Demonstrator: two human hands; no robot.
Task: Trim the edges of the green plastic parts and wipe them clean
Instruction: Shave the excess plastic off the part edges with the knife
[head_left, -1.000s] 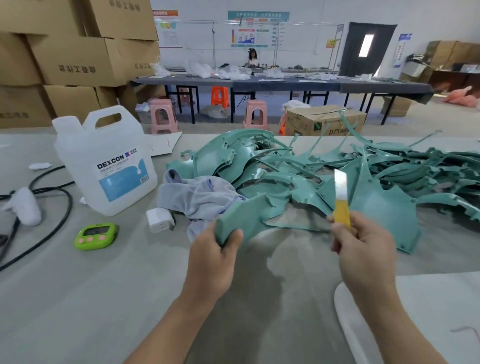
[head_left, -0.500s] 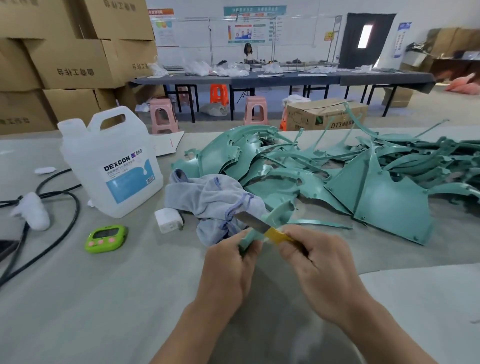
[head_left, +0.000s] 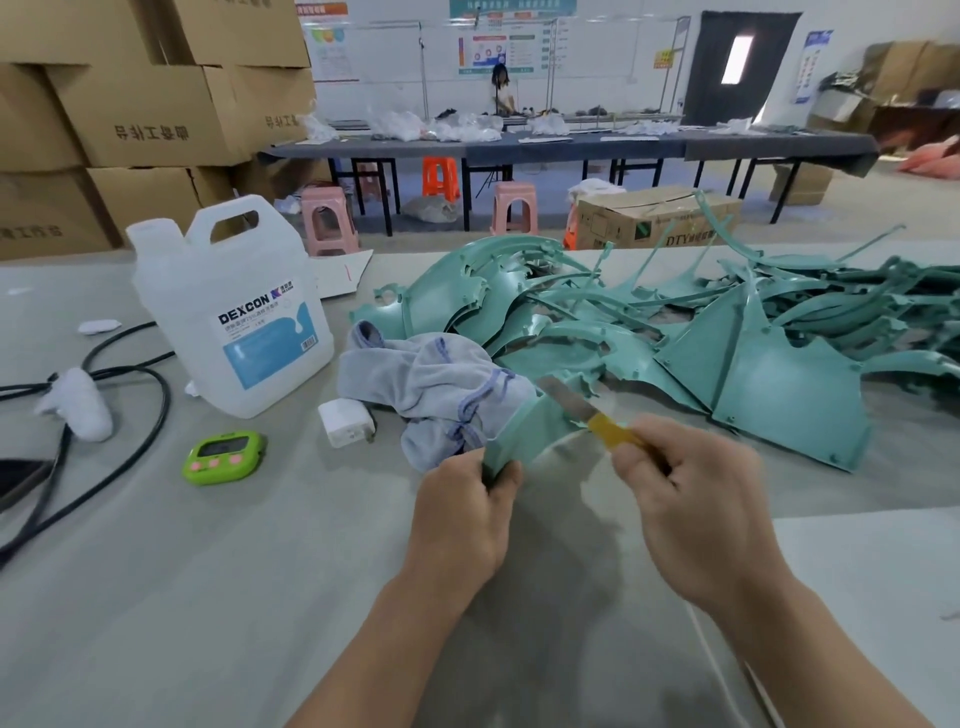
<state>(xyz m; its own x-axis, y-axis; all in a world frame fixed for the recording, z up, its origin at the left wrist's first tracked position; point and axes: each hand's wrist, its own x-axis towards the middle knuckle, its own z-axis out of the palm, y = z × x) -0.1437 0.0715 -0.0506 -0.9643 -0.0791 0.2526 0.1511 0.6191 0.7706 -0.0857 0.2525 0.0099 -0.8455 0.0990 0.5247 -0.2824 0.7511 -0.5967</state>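
You are facing a workshop room with stacked cardboard boxes (head_left: 145, 104) on your left and a row of long dark tables (head_left: 571, 143) across the back, with pink stools (head_left: 330, 218) on the floor in front of them. Your own grey table (head_left: 208, 597) fills the lower part of the view. A tangled pile of green plastic parts (head_left: 753, 364) spreads over its far right side. Left of the pile stands an upright white jug (head_left: 234, 312) labelled DEXCON, and a crumpled grey cloth (head_left: 431, 395) lies between the two, its right edge against the pile. The green part (head_left: 530, 426) you are working on is held just above the table in front of the cloth. Its long axis runs from the near end in your grip away from you and slightly to the right, with the broad face turned up and left. Your left hand (head_left: 462, 519) pinches that near end, thumb and fingers curled tight around it. Your right hand (head_left: 701, 499) is closed around the yellow handle of a knife (head_left: 605, 428). The blade points up and to the left and lies against the part's right edge near its far end. A black cable (head_left: 104, 467) loops across the table's left side. A green timer (head_left: 223, 457) lies in front of the jug, and a white charger (head_left: 345, 422) lies just beside the cloth.
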